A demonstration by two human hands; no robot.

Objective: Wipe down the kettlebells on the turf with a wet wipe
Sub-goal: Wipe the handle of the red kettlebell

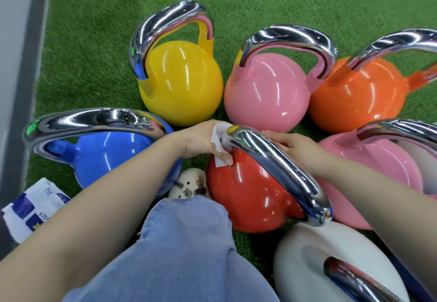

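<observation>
the left hand [203, 139] is gripping a white wipe [221, 147], fingers curled round it, thumb pressing the wipe's lower edge down against the red kettlebell [246, 197] just where the far end of its chrome handle [281, 171] is meeting the ball. the left forearm is reaching in from the lower left, bare, crossing above a denim knee [184, 249]. the right hand [295, 147] is lying on the far side of the same handle, palm down on top of the red ball, fingers stretched out and relaxed, clutching nothing; the handle is hiding part of it. the right forearm is coming in from the lower right edge.

the red kettlebell is standing upright on the green turf [283, 1], in the middle of a ring of others. to its left a blue kettlebell [106, 152] is leaning over, and between the two a cream shoe [188, 184] with small charms is poking out from under the denim. beyond the red one a yellow kettlebell [182, 82] and a pink kettlebell [264, 93] are standing side by side, with an orange kettlebell [354, 93] further right. to the red one's right a second pink kettlebell [373, 178] is touching it, and nearer than the red one a white kettlebell [314, 261] is lying close to its handle's near end. far left of the red one, beyond the blue one, a white and blue wipes pack [30, 207] is lying on the turf beside a grey strip [21, 65].
</observation>
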